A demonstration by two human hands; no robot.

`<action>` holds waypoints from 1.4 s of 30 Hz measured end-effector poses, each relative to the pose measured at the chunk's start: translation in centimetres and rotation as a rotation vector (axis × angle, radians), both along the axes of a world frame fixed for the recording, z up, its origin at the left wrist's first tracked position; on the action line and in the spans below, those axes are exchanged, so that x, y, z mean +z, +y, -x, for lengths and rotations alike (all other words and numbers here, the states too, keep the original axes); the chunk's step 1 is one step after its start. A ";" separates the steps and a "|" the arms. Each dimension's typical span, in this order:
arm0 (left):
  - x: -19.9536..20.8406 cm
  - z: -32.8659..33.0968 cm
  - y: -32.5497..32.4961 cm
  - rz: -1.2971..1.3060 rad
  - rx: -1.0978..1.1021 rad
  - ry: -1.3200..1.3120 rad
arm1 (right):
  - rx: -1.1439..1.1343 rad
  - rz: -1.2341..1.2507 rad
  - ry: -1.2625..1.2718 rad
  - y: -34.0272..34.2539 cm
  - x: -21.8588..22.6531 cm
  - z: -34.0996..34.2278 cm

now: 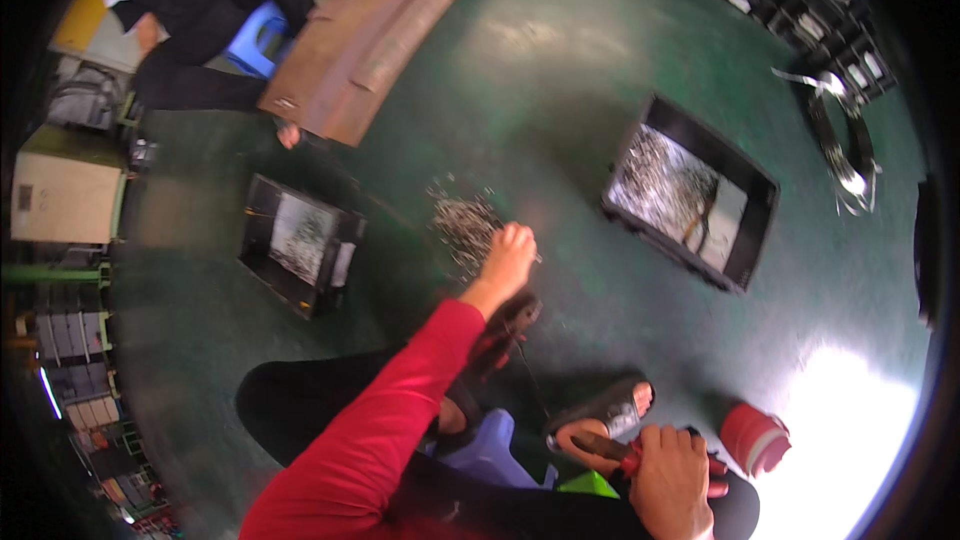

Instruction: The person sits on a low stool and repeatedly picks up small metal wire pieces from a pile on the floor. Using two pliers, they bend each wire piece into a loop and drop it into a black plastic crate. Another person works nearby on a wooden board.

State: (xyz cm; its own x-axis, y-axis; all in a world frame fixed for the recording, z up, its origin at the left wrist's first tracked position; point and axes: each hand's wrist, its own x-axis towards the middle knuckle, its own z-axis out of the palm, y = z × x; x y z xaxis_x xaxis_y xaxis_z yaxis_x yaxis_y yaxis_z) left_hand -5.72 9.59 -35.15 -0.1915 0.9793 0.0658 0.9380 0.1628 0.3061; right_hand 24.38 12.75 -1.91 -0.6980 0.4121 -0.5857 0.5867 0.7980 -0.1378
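Note:
My left hand (507, 260), at the end of a red sleeve, is down at the right edge of a loose pile of small shiny metal pieces (462, 228) on the green floor. Its fingers are pressed together; whatever lies between them is hidden. Near my knee at the lower right, my right hand (672, 480) is wrapped round a pair of pliers (600, 446) with red grips. The jaws point left, above my sandalled foot (605, 415).
Black crates of metal pieces stand to the right (755, 208) and left (262, 225) of the pile. A red round container (752, 438) sits by my right knee. Brown cardboard (365, 40) lies ahead, beside another person (190, 0). A wire coil (850, 145) is far right.

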 end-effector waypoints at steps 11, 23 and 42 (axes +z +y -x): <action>4.7 -1.9 -1.8 -0.560 0.377 -0.341 | -0.048 -0.069 0.128 -2.4 1.4 -1.2; 26.0 -6.0 -5.9 -0.503 0.374 -1.533 | -0.198 0.122 0.431 -0.4 4.4 0.2; 33.8 -7.9 -10.1 -0.428 0.221 -1.486 | -0.431 0.670 0.411 -1.4 4.2 4.4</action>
